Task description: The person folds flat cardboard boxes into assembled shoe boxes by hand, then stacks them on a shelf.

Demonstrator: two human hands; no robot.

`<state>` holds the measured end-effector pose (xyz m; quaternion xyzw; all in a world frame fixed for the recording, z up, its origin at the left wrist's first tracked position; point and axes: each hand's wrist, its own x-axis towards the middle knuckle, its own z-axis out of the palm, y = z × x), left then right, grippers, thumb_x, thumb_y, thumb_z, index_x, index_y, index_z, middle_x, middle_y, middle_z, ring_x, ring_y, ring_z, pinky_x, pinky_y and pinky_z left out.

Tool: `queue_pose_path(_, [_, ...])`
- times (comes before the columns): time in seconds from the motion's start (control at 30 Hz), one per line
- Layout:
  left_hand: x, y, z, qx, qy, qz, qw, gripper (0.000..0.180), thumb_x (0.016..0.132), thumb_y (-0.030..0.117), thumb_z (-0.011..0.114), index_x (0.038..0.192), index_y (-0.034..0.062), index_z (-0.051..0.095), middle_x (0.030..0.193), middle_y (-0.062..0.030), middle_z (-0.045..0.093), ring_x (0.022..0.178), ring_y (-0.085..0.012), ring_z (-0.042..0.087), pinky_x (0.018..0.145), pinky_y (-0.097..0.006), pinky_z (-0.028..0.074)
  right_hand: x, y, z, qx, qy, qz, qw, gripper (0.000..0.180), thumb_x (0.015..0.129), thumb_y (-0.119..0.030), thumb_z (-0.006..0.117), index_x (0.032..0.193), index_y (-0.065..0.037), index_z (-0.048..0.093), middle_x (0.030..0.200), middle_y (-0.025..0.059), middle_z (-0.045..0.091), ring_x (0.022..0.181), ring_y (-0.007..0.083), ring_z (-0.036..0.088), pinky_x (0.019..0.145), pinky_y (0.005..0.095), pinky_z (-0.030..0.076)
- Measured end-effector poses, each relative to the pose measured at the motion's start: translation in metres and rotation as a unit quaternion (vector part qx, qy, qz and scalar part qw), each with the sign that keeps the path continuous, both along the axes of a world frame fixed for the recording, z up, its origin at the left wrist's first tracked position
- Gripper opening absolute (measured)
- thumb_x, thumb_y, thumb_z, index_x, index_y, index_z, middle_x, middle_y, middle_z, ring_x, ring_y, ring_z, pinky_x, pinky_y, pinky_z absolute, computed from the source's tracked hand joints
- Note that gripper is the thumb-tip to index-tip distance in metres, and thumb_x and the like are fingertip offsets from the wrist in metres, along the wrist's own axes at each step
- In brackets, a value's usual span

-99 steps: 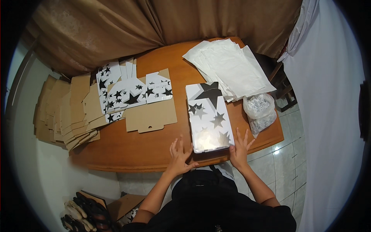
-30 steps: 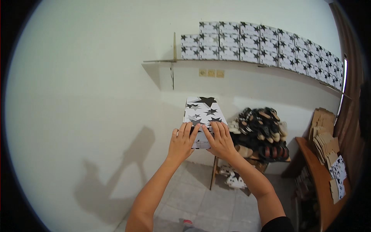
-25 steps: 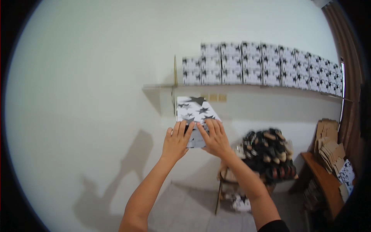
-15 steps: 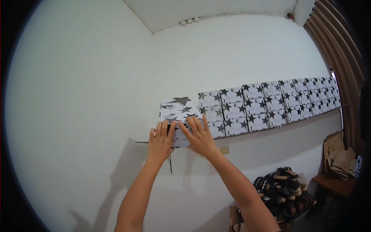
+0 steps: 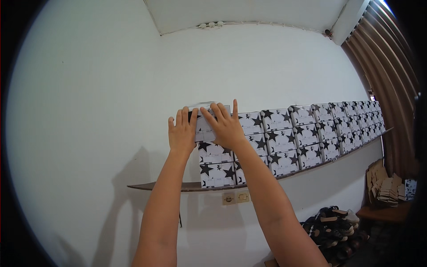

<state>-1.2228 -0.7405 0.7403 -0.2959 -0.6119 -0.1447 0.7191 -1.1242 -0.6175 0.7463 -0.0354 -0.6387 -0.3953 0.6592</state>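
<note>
Pale wall point(image 5: 267, 66), ceiling point(image 5: 249, 10), pleated brown curtain point(image 5: 380, 58), brown table point(image 5: 386, 212)

Single view: head-worn fisheye, sits behind left hand point(image 5: 182, 133) and right hand point(image 5: 227, 130), facing forward along both forearms point(image 5: 162, 209). Hands near, wall point(image 5: 253, 66) beyond, ceiling point(image 5: 249, 11) above them.

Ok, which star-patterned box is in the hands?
The box just above the leftmost stack of two on the shelf: left hand and right hand hold it, while the other boxes sit unheld.
</note>
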Motion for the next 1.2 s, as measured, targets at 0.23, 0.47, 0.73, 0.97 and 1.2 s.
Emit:
queue_pose_path(0.23, [-0.059,0.048,0.026,-0.036,0.036,-0.12,0.991,0.115,0.039,0.026,0.088,0.136,0.0167,0.026,0.127,-0.0073,0.036,0.122,-0.0239,0.035,0.093,-0.044,0.033,-0.033,0.042,0.025,-0.022,-0.042,-0.022,0.999,0.114,0.043,-0.032,0.085,0.139,-0.022,0.026,0.128,0.0051,0.037,0.124,0.0241,0.034,0.109,0.0561,0.015])
queue_pose_path(0.47, [-0.108,0.091,0.025,-0.08,0.058,-0.192,0.976,0.093,0.057,0.023,0.082,0.135,0.0067,0.034,0.141,-0.0095,0.031,0.131,-0.0238,0.03,0.104,-0.036,0.033,-0.054,0.071,0.027,-0.138,-0.077,-0.092,0.983,0.104,0.054,-0.038,0.08,0.141,-0.022,0.024,0.14,0.0097,0.029,0.133,0.0265,0.024,0.11,0.0532,0.014])
queue_pose_path(0.73, [-0.129,0.116,-0.022,-0.006,0.061,-0.238,0.969,0.074,0.084,0.043,0.052,0.141,0.0051,0.023,0.148,-0.0116,0.019,0.136,-0.0242,0.02,0.111,-0.042,0.016,-0.103,0.103,-0.027,-0.08,0.168,-0.012,0.983,0.07,0.088,-0.053,0.039,0.144,-0.014,0.021,0.15,0.0131,0.014,0.139,0.027,0.01,0.108,0.0555,-0.001])
queue_pose_path(0.97, [-0.14,0.126,-0.045,-0.059,0.014,-0.282,0.957,0.072,0.088,0.045,0.043,0.141,0.0008,0.02,0.149,-0.0166,0.014,0.137,-0.0298,0.016,0.11,-0.043,0.014,-0.123,0.116,-0.048,-0.121,0.14,-0.038,0.982,0.065,0.089,-0.053,0.036,0.14,-0.013,0.032,0.146,0.0062,0.026,0.137,0.0259,0.016,0.107,0.0584,-0.001])
queue_pose_path(1.2, [-0.149,0.128,-0.045,-0.13,-0.025,-0.32,0.938,0.062,0.088,0.042,0.044,0.133,-0.0013,0.038,0.141,-0.017,0.033,0.133,-0.0281,0.028,0.108,-0.043,0.023,-0.129,0.13,-0.066,-0.149,0.118,-0.038,0.981,0.061,0.089,-0.052,0.036,0.132,-0.01,0.043,0.137,0.0065,0.042,0.134,0.0252,0.024,0.107,0.0589,0.0])
